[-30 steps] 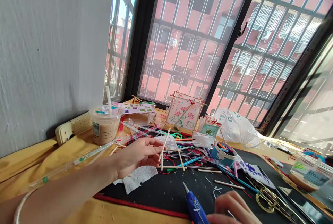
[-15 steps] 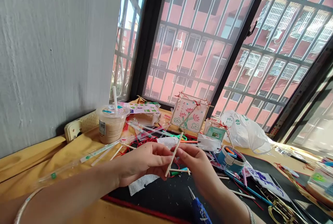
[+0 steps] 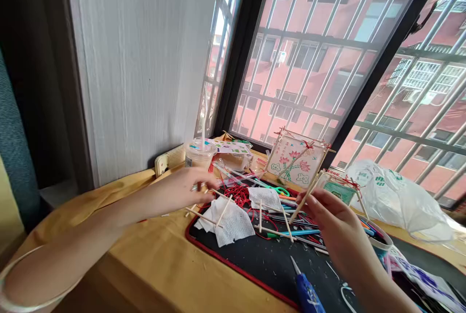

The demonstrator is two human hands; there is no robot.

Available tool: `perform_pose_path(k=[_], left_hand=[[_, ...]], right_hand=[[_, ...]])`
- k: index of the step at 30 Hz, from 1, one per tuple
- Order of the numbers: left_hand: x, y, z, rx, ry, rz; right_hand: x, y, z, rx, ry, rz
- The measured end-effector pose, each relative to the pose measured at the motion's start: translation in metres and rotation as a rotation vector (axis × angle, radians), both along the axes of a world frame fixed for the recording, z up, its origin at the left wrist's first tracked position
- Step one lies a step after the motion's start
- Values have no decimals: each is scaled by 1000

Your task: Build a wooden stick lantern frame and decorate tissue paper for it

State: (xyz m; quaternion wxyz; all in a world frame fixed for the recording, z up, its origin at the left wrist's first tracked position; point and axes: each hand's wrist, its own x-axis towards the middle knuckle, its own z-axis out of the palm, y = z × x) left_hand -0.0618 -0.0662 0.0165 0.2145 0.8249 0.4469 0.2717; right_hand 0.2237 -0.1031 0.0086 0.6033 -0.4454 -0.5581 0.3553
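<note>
My right hand (image 3: 329,218) is closed on a small frame of thin wooden sticks (image 3: 287,221), held just above the black mat (image 3: 255,262); one stick slants up to the right past my fingers. My left hand (image 3: 192,187) reaches left to the mat's far corner, beside the drink cup (image 3: 198,155). Its fingers are curled, with the tips pinched at the end of a loose wooden stick (image 3: 222,195). More loose sticks lie over a white tissue (image 3: 233,218) just below that hand.
A blue glue gun (image 3: 307,296) lies on the mat near me. Red string (image 3: 240,194), green scissors (image 3: 280,190) and pens clutter the mat's middle. A flower-painted paper panel (image 3: 296,162), a white plastic bag (image 3: 393,201) and a power strip (image 3: 169,157) stand along the window and wall.
The view has swung left. My left hand let go of the stick frame and reached left toward the cup. My right hand now holds the frame alone, further right.
</note>
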Motion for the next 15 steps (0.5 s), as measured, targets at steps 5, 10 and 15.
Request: perform_pose_path(k=[5, 10, 15], left_hand=[[-43, -8, -38, -19, 221, 140], [-38, -2, -51, -62, 169, 139], [-39, 5, -29, -42, 78, 72]], right_hand=[[14, 5, -1, 26, -88, -90], [9, 3, 0, 71, -179, -39], [9, 0, 1, 206, -354, -48]])
